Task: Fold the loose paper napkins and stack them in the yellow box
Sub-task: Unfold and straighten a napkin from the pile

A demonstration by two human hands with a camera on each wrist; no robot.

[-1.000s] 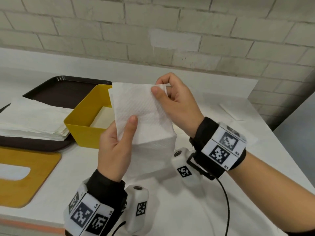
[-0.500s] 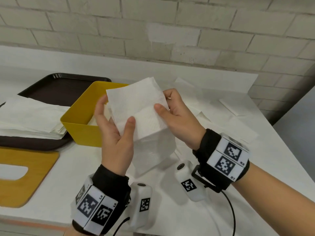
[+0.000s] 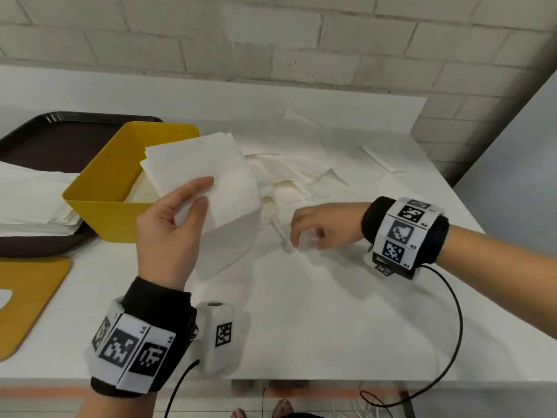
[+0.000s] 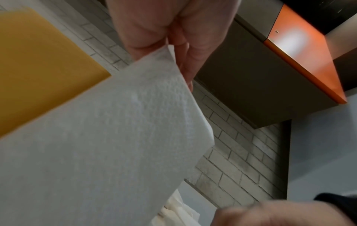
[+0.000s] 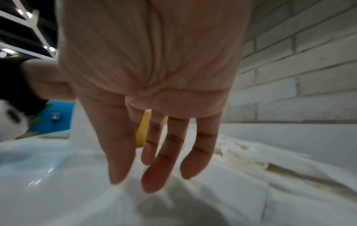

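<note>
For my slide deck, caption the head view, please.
Left hand holds folded napkin beside yellow box; right hand open.

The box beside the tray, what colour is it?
Yellow; the box shows best in the head view.

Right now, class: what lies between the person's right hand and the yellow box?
In the head view, the folded napkin held by the left hand lies between the right hand and the yellow box.
</note>
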